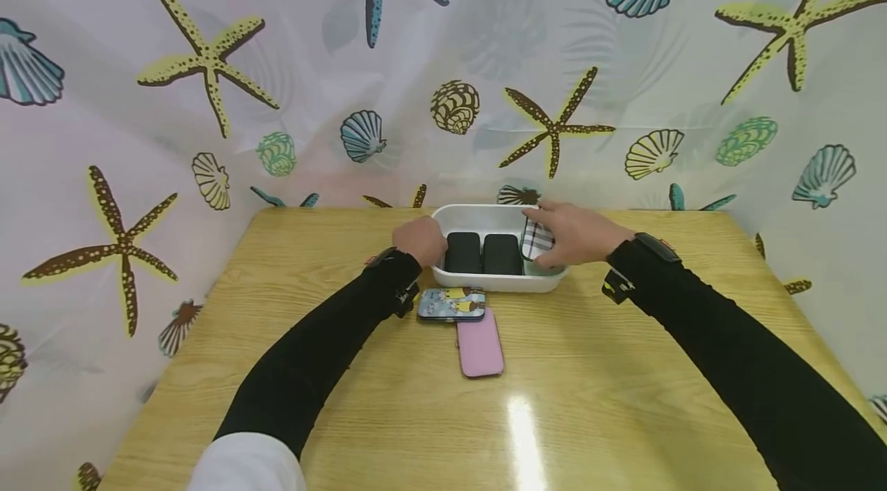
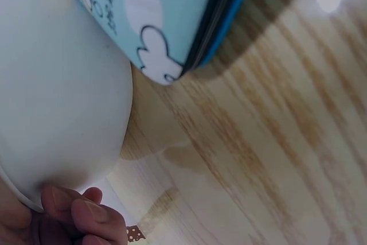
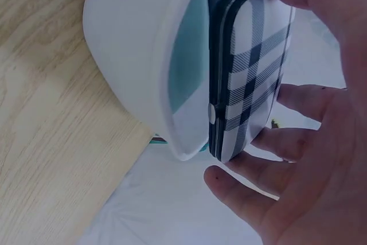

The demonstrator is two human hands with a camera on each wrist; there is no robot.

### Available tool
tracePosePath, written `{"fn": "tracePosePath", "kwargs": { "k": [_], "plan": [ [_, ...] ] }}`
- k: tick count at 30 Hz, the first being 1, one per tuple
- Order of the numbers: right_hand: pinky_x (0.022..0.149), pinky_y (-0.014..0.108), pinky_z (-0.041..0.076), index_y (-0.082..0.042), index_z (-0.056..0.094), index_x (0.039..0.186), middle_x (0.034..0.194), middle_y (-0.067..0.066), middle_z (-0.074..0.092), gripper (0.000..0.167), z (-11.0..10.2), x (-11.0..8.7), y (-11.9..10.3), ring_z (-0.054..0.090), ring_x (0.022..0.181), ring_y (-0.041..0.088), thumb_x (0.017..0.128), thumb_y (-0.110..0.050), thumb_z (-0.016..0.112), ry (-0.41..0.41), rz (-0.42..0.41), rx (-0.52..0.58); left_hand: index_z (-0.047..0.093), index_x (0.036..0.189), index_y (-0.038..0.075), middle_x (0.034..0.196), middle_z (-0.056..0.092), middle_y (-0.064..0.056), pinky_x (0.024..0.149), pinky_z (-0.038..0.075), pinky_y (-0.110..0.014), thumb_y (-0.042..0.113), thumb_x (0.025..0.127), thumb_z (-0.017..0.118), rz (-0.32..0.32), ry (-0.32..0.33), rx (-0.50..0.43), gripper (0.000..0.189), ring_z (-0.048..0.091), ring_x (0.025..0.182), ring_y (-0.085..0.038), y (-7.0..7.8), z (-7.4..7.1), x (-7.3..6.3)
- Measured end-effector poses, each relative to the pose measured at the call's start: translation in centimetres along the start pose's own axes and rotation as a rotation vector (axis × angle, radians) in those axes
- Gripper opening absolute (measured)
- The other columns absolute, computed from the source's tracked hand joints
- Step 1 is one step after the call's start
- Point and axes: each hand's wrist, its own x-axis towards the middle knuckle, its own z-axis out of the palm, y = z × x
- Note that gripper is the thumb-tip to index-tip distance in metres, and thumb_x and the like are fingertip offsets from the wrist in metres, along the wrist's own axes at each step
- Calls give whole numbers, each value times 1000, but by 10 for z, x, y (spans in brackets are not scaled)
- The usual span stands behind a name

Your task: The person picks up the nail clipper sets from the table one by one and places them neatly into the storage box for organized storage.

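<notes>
A white oblong plastic bin [image 1: 499, 285] stands at the table's far side. My left hand [image 1: 419, 239] is at its left end, and in the left wrist view its curled fingers [image 2: 94, 213] grip the rim. With fingers and thumb spread along opposite edges, my right hand [image 1: 580, 233] holds a black-and-white plaid case [image 3: 252, 73] at the bin's right end. That case stands on edge, partly inside the bin. Two black cases [image 1: 463, 252] sit side by side left of it.
In front of the bin lies a light-blue cartoon-print case [image 1: 452, 305], partly over a pink case [image 1: 480, 349]. The wooden table [image 1: 610, 399] ends at a hanging cloth [image 1: 416, 91] printed with starfish and shells, directly behind the bin.
</notes>
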Motion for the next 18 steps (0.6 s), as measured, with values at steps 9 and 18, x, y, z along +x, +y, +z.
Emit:
{"fn": "tracePosePath", "kwargs": {
  "k": [9, 18],
  "plan": [
    [91, 44, 47, -3, 42, 152, 145, 21, 46, 87, 8, 16, 8, 55, 115, 33, 79, -26, 82, -81, 30, 27, 70, 86, 9, 85, 67, -6, 62, 43, -37, 24, 99, 56, -3, 16, -16, 25, 59, 72, -21, 1, 0, -1],
    [110, 57, 38, -4, 36, 155, 162, 27, 24, 89, 9, 18, 10, 29, 147, 46, 81, -20, 82, -189, 58, 113, 70, 83, 10, 79, 63, -5, 60, 40, -36, 24, 101, 55, 5, 11, 3, 27, 56, 69, -20, 1, 0, -2]
  ]
}}
